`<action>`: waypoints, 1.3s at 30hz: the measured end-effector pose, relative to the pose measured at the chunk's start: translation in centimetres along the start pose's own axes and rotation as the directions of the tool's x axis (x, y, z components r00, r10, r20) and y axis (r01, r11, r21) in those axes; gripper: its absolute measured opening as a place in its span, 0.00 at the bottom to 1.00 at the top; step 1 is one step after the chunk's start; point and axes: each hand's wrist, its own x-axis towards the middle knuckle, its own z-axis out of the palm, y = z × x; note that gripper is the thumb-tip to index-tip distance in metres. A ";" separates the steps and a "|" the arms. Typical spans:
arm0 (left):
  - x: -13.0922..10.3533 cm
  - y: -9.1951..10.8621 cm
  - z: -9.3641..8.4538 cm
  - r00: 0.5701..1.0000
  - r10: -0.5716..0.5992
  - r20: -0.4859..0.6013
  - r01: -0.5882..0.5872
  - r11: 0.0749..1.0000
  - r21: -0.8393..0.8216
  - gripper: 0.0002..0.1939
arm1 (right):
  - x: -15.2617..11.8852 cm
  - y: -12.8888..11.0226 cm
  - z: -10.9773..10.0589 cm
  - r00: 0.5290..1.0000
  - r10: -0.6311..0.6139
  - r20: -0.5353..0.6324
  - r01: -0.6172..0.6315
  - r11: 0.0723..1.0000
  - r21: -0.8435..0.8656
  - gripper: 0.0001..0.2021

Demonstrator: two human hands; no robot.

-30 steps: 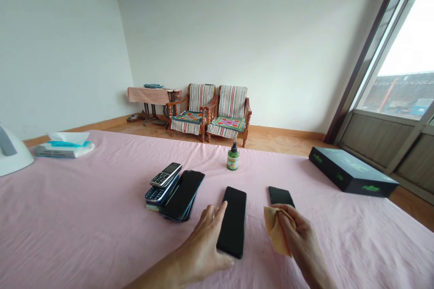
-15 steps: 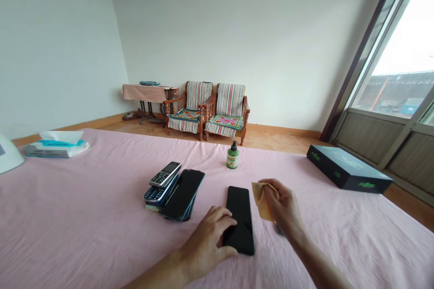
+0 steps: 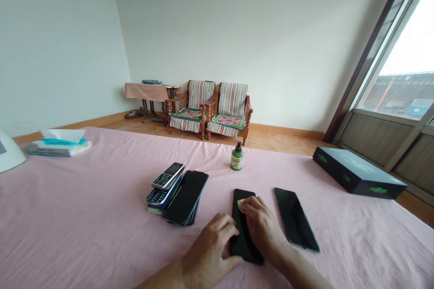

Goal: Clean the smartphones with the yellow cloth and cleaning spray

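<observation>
Two bare hands work close together, the right slightly farther forward than the left.
The bare left hand [image 3: 213, 241] is palm down and open in a C shape, its fingers [image 3: 228, 229] bent forward and its left thumb [image 3: 233, 262] reaching inward below them. The bare right hand [image 3: 260, 221] is closed, fingertips bunched and pressed downward, knuckles raised. The bare left forearm [image 3: 169, 277] slants in from the lower left, the bare right forearm [image 3: 301, 272] from the lower right; the hands do not touch.

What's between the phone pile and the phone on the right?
Another black smartphone, with the left hand and the right hand on it, the right holding a cloth; the head view shows this.
</observation>
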 end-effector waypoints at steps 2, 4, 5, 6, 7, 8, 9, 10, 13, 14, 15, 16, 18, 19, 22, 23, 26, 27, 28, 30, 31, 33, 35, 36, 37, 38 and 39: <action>-0.1 0.1 0.1 1.000 -0.001 0.008 0.001 1.000 -0.004 0.21 | -1.1 -0.5 -0.3 0.999 -0.001 0.034 -0.001 0.999 0.045 0.18; -0.1 0.1 0.3 1.000 0.007 0.011 -0.007 1.000 -0.003 0.21 | -1.2 -0.3 -0.7 0.999 0.007 0.051 -0.009 0.999 0.054 0.17; -0.2 0.2 0.3 1.000 0.013 0.009 -0.013 1.000 0.000 0.21 | -0.9 -0.1 -0.8 0.999 0.018 0.051 -0.020 0.999 0.046 0.17; -0.2 0.2 0.3 1.000 0.020 0.005 -0.020 1.000 0.005 0.21 | -0.4 0.3 -0.8 0.998 0.031 0.046 -0.033 0.999 0.033 0.16; -0.2 0.3 0.3 1.000 0.026 0.000 -0.026 1.000 0.009 0.21 | 0.2 0.7 -0.8 0.998 0.045 0.036 -0.046 0.999 0.019 0.16; -0.3 0.3 0.3 1.000 0.031 -0.003 -0.031 0.999 0.014 0.21 | 0.7 1.0 -0.8 0.998 0.058 0.021 -0.058 0.998 0.006 0.16; -0.3 0.3 0.3 0.999 0.035 -0.003 -0.035 0.999 0.016 0.21 | 1.1 1.2 -0.7 0.998 0.069 0.006 -0.069 0.998 -0.003 0.16; -0.3 0.3 0.3 0.999 0.037 -0.002 -0.037 0.999 0.018 0.21 | 1.3 1.3 -0.5 0.997 0.079 -0.009 -0.079 0.997 -0.009 0.17; -0.3 0.2 0.4 0.999 0.034 0.000 -0.034 0.999 0.016 0.21 | 0.9 0.6 0.0 0.995 0.094 -0.024 -0.094 0.996 -0.006 0.17; -0.3 0.2 0.4 1.000 0.029 -0.001 -0.029 0.999 0.012 0.21 | 0.6 0.3 0.2 0.995 0.094 -0.017 -0.094 0.996 0.000 0.17; -0.3 0.2 0.4 1.000 0.025 -0.002 -0.025 1.000 0.009 0.21 | 0.3 0.1 0.2 0.996 0.093 -0.009 -0.093 0.996 0.006 0.17; -0.3 0.2 0.4 1.000 0.021 -0.004 -0.021 1.000 0.006 0.21 | 0.1 0.0 0.2 0.996 0.093 -0.003 -0.093 0.996 0.010 0.16; -0.2 0.3 0.4 1.000 0.020 -0.007 -0.020 1.000 0.003 0.21 | 0.3 0.2 0.1 0.995 0.100 -0.005 -0.100 0.995 0.006 0.16; -0.2 0.3 0.4 1.000 0.024 -0.008 -0.024 1.000 0.001 0.21 | 0.7 0.5 0.0 0.994 0.106 -0.011 -0.106 0.994 -0.004 0.16; -0.2 0.4 0.3 0.999 0.035 -0.012 -0.035 0.999 -0.003 0.21 | 1.9 1.5 0.0 0.989 0.139 -0.044 -0.141 0.989 -0.041 0.17; -0.3 0.4 0.3 0.999 0.038 -0.013 -0.038 0.999 -0.004 0.21 | 2.2 1.7 0.2 0.987 0.149 -0.055 -0.152 0.987 -0.047 0.17; -0.3 0.3 0.3 0.999 0.036 -0.009 -0.036 0.999 -0.002 0.21 | 2.1 1.7 0.8 0.986 0.150 -0.073 -0.153 0.988 -0.029 0.17; -0.3 0.3 0.3 0.999 0.033 -0.006 -0.033 0.999 -0.003 0.21 | 2.0 1.6 0.9 0.987 0.143 -0.071 -0.145 0.989 -0.020 0.17; -0.3 0.3 0.3 1.000 0.028 -0.004 -0.028 1.000 -0.005 0.21 | 1.9 1.6 1.0 0.988 0.138 -0.067 -0.139 0.990 -0.014 0.17; -0.2 0.3 0.3 1.000 0.026 -0.005 -0.026 1.000 -0.006 0.21 | 2.0 1.6 0.9 0.987 0.147 -0.067 -0.149 0.989 -0.019 0.17; -0.2 0.3 0.3 1.000 0.027 -0.007 -0.027 1.000 -0.006 0.22 | 2.1 1.6 0.8 0.985 0.159 -0.072 -0.161 0.987 -0.029 0.17; -0.2 0.4 0.3 1.000 0.027 -0.005 -0.027 1.000 -0.004 0.22 | 2.5 1.7 0.6 0.981 0.177 -0.083 -0.181 0.982 -0.048 0.17; -0.2 0.5 0.2 1.000 0.025 0.002 -0.025 1.000 -0.005 0.22 | 2.6 1.8 0.5 0.982 0.173 -0.082 -0.177 0.983 -0.051 0.18; -0.2 0.5 0.2 1.000 0.022 0.006 -0.022 1.000 -0.007 0.22 | 2.5 1.8 0.5 0.983 0.166 -0.072 -0.169 0.985 -0.042 0.18; -0.3 0.5 0.2 1.000 0.020 0.008 -0.020 1.000 -0.008 0.22 | 2.4 1.8 0.5 0.985 0.160 -0.061 -0.162 0.986 -0.031 0.18; -0.3 0.5 0.2 1.000 0.020 0.008 -0.020 1.000 -0.007 0.21 | 2.2 1.8 0.6 0.986 0.158 -0.054 -0.159 0.987 -0.020 0.18; -0.3 0.4 0.2 1.000 0.021 0.007 -0.021 1.000 -0.006 0.21 | 2.1 1.8 0.6 0.986 0.158 -0.051 -0.159 0.987 -0.016 0.18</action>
